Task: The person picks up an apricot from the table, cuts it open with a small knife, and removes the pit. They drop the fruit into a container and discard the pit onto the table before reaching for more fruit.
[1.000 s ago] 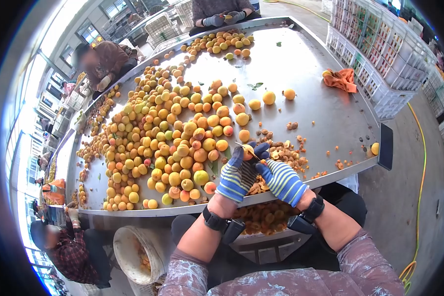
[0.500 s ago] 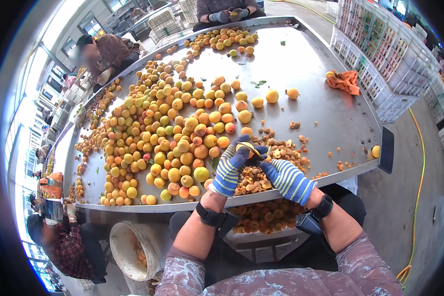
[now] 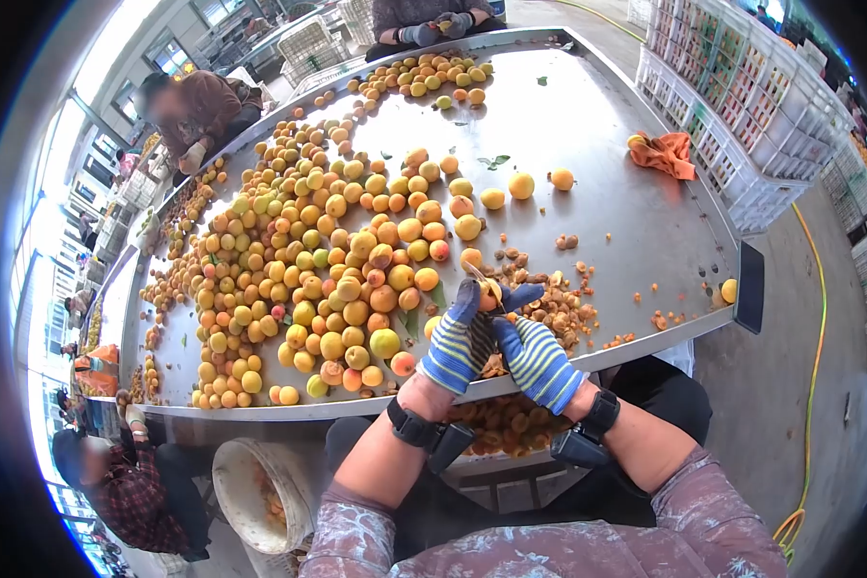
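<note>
My left hand (image 3: 458, 339), in a blue-and-yellow striped glove, is closed around an apricot (image 3: 488, 295) that looks cut open, held over the near edge of the metal table (image 3: 617, 222). My right hand (image 3: 539, 358), gloved alike, presses its fingers together against the fruit's right side; I cannot tell what they pinch. Just behind the hands lies a heap of brown pits and scraps (image 3: 561, 310). Whole apricots (image 3: 356, 279) spread in a large pile to the left. Below the table edge, partly hidden by my hands, is a mass of apricot halves (image 3: 511, 431).
White plastic crates (image 3: 742, 87) are stacked at the right. An orange cloth (image 3: 663, 154) lies near the table's right edge. A white bucket (image 3: 246, 486) stands below at left. Other people sit at the far (image 3: 429, 14), left (image 3: 197, 116) and lower-left (image 3: 130, 491) sides. A yellow hose (image 3: 819, 356) runs along the floor.
Both hands have drawn closer together around the apricot, the right one moving left and slightly down. The view has shifted a little.
</note>
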Demonstrator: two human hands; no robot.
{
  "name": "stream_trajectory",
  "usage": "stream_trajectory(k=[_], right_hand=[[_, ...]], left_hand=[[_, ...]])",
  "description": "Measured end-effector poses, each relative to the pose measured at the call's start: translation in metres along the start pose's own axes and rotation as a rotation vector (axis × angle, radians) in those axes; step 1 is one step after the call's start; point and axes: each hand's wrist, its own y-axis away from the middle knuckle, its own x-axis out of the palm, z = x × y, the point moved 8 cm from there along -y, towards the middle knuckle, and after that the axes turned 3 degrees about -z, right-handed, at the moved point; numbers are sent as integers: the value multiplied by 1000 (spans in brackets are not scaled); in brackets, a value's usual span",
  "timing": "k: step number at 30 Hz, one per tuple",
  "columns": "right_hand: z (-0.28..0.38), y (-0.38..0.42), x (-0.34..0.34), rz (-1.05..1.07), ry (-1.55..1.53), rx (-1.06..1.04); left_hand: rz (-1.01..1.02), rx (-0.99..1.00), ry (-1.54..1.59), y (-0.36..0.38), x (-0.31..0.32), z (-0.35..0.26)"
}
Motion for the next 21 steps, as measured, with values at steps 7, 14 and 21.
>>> stream_trajectory(k=[7,14,21], right_hand=[[13,-4,-9,254,-21,86],[23,-8,-10,159,84,-105],[47,-9,-18,236,109,-143]], left_hand=[[12,194,-538,11,2,-36],[-56,169,-2,8,2,-11],[76,190,-180,16,12,-30]])
